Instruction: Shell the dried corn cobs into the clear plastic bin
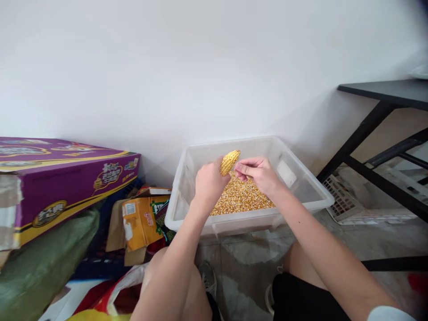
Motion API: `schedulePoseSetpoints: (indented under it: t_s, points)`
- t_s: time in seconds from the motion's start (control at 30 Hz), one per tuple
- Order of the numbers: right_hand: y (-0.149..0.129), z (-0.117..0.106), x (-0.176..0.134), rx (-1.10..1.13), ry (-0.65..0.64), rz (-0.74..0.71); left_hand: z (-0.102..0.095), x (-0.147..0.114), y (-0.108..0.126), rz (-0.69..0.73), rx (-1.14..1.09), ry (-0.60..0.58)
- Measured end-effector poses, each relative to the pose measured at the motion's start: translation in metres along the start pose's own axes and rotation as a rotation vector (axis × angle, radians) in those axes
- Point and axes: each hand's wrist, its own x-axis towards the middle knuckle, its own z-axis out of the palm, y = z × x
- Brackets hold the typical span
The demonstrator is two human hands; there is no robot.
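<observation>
My left hand [210,179] is wrapped round an ear of corn [230,162], whose yellow tip sticks up past the fingers. The ear's lower part is hidden in the grip. Just to its right, my right hand [256,171] is closed in a pinch, thumb against fingertips. Whether anything sits between those fingertips is too small to make out. Both hands are over a translucent white plastic bin [191,228]. Loose yellow corn kernels [242,198] cover its bottom in a layer.
A white wall [200,67] rises behind the bin. To the left are a large purple carton [80,178], a green sack [50,263] and a small orange box [142,223]. On the right stand a black-framed table [384,91] and a white plastic basket [343,200].
</observation>
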Motion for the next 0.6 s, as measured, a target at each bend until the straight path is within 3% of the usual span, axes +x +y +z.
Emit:
schedulePoseSetpoints:
  t_s: [0.1,0.2,0.3,0.37,0.5,0.6]
  points:
    - [-0.014,0.008,-0.009,0.069,-0.064,0.015,-0.024,-0.011,-0.018,-0.069,-0.093,0.082]
    - [-0.024,0.022,-0.022,0.07,-0.287,0.09,-0.066,-0.036,-0.043,-0.185,-0.209,0.138]
    - [-0.026,0.045,-0.038,-0.015,-0.502,0.158,-0.108,-0.079,-0.071,-0.359,-0.425,0.037]
    - [-0.025,0.064,-0.05,-0.104,-0.635,0.183,-0.124,-0.115,-0.092,-0.505,-0.549,-0.052]
    - [-0.01,0.108,-0.068,-0.333,-0.891,0.169,-0.121,-0.193,-0.133,-0.807,-0.592,-0.311]
    - [0.016,0.144,-0.073,-0.527,-1.066,0.131,-0.11,-0.247,-0.155,-0.836,-0.546,-0.555]
